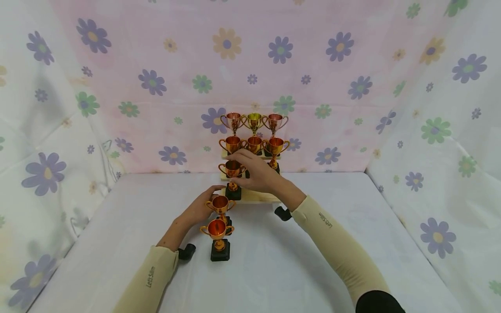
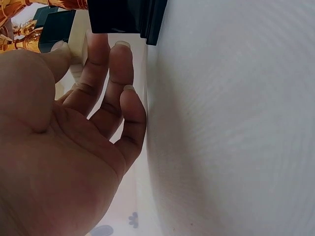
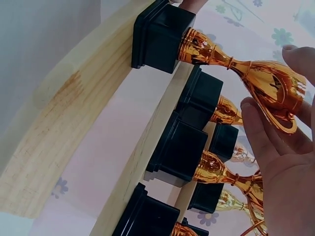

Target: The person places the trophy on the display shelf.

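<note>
My right hand [image 1: 256,171] holds an orange-gold trophy [image 3: 231,64] by its cup, fingers and thumb around it. The trophy stands upright, its black base [image 1: 233,192] at the left end of the lowest step of a wooden tiered stand [image 3: 54,132]. My left hand [image 1: 197,208] is at that step's left end; in the left wrist view its thumb and index finger [image 2: 98,56] hold the edge of the board. Two more orange-gold trophies, a nearer one [image 1: 218,230] and one behind it [image 1: 220,204], stand on the table beside my left hand.
On the stand's upper steps are several trophies, including a yellow-gold one [image 1: 254,121] between two coppery ones, with an orange-gold row below. The white table [image 1: 313,261] has flowered cloth walls [image 1: 250,52] at its back and sides.
</note>
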The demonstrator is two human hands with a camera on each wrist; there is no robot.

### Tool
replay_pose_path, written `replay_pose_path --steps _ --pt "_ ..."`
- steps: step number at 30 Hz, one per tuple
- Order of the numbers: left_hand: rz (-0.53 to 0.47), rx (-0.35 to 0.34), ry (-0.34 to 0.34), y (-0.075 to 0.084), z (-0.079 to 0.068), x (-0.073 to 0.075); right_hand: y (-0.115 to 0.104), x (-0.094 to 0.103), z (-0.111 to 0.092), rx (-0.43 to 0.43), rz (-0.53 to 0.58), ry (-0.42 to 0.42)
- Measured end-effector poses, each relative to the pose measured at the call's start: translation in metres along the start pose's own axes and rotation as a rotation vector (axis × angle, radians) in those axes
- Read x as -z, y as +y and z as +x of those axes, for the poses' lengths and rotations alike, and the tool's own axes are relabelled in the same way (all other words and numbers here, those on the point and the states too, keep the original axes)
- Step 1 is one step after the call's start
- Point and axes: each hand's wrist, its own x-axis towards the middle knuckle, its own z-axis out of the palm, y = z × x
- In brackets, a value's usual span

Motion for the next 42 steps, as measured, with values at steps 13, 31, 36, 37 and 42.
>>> replay_pose_path --steps 13,31,36,37,42 --pt "0.021 0.015 0.005 0.004 0.0 0.002 -0.007 0.01 -0.017 0.033 -0.06 0.141" --pt "-0.004 0.025 0.0 0.001 -0.001 0.0 -0.041 -0.005 -0.05 0.092 0.071 0.31" --pt "-0.01 0.012 -0.006 0.001 -0.002 -0.001 -0.047 -0.012 -0.056 0.098 0.119 0.318" --pt "-0.007 0.005 -0.005 0.001 -0.001 -0.001 -0.049 -0.013 -0.056 0.105 0.128 0.314" --pt "-0.011 -0.024 -0.005 0.001 -0.002 0.0 -0.059 -0.016 -0.055 0.178 0.152 0.269"
